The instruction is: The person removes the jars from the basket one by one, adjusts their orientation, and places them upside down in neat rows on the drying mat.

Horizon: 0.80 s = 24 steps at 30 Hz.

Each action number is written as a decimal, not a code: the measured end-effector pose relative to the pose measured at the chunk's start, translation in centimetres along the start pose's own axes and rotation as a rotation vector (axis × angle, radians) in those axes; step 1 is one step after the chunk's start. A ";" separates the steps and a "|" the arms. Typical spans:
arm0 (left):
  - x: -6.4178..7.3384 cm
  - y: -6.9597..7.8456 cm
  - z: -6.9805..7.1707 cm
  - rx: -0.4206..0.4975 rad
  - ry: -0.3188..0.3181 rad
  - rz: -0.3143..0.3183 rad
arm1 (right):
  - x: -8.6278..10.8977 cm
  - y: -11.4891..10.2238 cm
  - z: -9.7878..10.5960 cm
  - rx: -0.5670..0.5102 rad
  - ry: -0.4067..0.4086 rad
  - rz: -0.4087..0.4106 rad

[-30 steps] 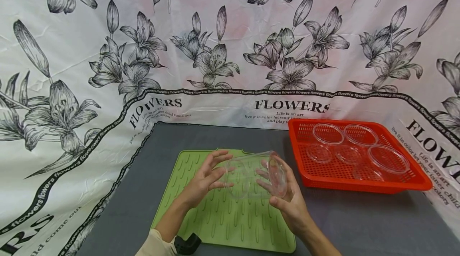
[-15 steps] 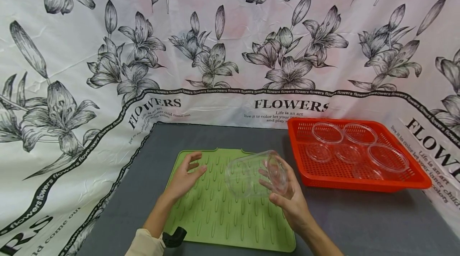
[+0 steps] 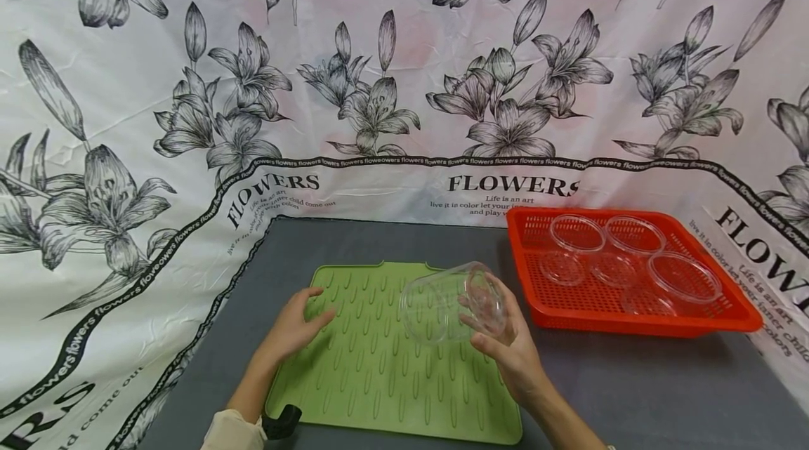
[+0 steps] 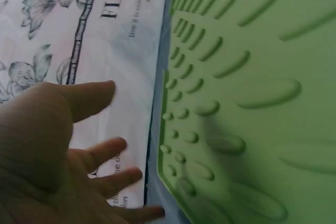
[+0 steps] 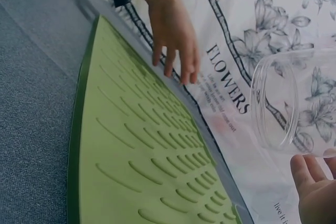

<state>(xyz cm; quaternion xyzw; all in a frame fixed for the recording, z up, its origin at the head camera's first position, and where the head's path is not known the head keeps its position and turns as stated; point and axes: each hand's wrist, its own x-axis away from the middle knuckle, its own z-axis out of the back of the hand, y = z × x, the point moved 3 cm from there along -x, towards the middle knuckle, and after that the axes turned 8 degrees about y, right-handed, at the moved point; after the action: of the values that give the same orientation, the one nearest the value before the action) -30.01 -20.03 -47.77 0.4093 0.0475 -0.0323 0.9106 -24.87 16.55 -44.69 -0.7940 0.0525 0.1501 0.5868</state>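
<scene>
A clear round plastic container [image 3: 430,306] lies on its side in the air above the green ridged mat [image 3: 392,387]. My right hand [image 3: 518,359] grips it by its right end, thumb below and fingers behind the see-through wall. In the right wrist view the container's round left end [image 5: 275,103] points away from that hand's fingers [image 5: 302,174]. My left hand [image 3: 293,327] hovers over the mat's left edge, apart from the container, fingers loosely spread with nothing in them. The left wrist view shows that hand [image 4: 42,145] with thumb and fingers apart.
At the right of the grey table [image 3: 632,394] stands a red perforated basket [image 3: 537,313], holding several clear round containers [image 3: 682,278]. Behind the table hangs a white flower-printed cloth [image 3: 379,190]. A black band [image 3: 282,422] sits at my left wrist.
My left hand has come away from the container and moved left and down toward the mat's left edge. The right hand keeps holding the container in nearly the same place.
</scene>
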 end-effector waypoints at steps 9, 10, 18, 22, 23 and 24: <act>0.9 -0.9 -0.2 -0.201 -0.098 0.102 | -0.5 0.6 -0.3 0.017 0.018 -0.035; 1.0 -0.9 -0.3 -0.207 -0.106 0.108 | -0.6 0.6 -0.4 0.013 0.017 -0.033; 1.1 -1.3 -0.6 -0.282 -0.171 0.135 | -1.2 0.8 -0.8 0.032 0.003 0.001; 1.0 -2.4 -0.9 -0.304 -0.174 0.131 | -1.6 1.1 -1.2 0.042 0.000 0.001; 1.0 -2.7 -1.0 -0.306 -0.173 0.131 | -1.7 1.2 -1.4 0.042 0.001 -0.003; 0.9 -3.0 -1.0 -0.307 -0.172 0.132 | -1.8 1.3 -1.5 0.046 0.002 -0.005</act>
<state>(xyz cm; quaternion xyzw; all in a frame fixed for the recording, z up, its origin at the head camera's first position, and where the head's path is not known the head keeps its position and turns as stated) -29.44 -21.26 -50.79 0.2634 -0.0530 0.0006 0.9632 -26.61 14.57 -44.91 -0.7806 0.0544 0.1468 0.6051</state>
